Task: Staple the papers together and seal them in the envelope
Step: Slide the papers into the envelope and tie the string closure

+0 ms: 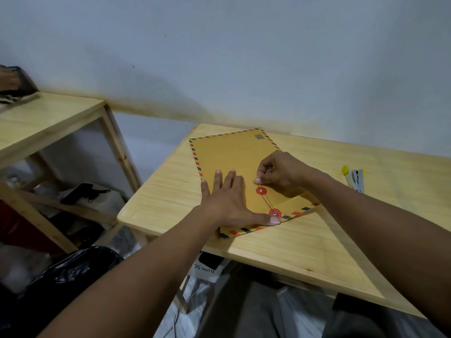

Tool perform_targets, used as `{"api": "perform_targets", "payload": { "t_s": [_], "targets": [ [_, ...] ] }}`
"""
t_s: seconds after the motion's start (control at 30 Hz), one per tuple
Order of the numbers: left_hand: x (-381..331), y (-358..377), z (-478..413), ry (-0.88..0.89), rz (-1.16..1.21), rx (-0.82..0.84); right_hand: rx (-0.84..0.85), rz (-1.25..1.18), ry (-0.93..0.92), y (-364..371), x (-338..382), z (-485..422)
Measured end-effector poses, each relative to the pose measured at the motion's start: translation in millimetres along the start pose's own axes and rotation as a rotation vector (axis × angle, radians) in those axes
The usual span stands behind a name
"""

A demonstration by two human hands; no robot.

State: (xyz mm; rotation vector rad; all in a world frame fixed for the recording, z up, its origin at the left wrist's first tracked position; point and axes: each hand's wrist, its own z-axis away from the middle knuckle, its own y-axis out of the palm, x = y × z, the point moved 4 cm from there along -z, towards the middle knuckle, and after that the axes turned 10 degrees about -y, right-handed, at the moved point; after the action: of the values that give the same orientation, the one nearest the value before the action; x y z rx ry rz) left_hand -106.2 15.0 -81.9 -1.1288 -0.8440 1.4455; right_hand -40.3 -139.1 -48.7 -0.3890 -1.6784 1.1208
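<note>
A brown envelope with a red-and-blue striped border lies flat on the wooden table, its flap folded down. Two red string-tie discs sit on it, one on the body and one on the flap, with a thin string running between them. My left hand lies flat on the envelope with straight fingers, its thumb pressing beside the flap disc. My right hand pinches the string's end just above the upper disc. No papers are visible.
A stapler and a yellow-capped marker lie at the table's right. A second wooden table stands to the left, with clutter beneath it. A black bag sits on the floor at the lower left.
</note>
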Motion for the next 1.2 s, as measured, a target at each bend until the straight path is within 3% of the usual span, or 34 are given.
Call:
{"api": "perform_targets", "payload": {
  "t_s": [0.37, 0.53, 0.67, 0.8, 1.2],
  "targets": [
    [0.7, -2.1, -0.5, -0.007, 0.018, 0.044, -0.037, 0.203, 0.042, -9.3, -5.0, 25.9],
    [5.4, -10.7, -2.5, 0.011, 0.026, 0.089, -0.174, 0.521, -0.105, -15.4, 9.2, 64.6],
    [5.1, -11.7, -3.4, 0.021, -0.001, 0.088, -0.146, 0.691, -0.333, -3.3, 26.2, 102.8],
    [6.5, -11.9, -2.8, 0.033, -0.001, 0.092, -0.084, 0.82, -0.39, 10.8, 33.3, 121.5],
    [13.1, -17.6, 0.3, 0.077, -0.019, 0.086, 0.054, 0.574, -0.324, 25.1, 56.4, 107.0]
  ]
}}
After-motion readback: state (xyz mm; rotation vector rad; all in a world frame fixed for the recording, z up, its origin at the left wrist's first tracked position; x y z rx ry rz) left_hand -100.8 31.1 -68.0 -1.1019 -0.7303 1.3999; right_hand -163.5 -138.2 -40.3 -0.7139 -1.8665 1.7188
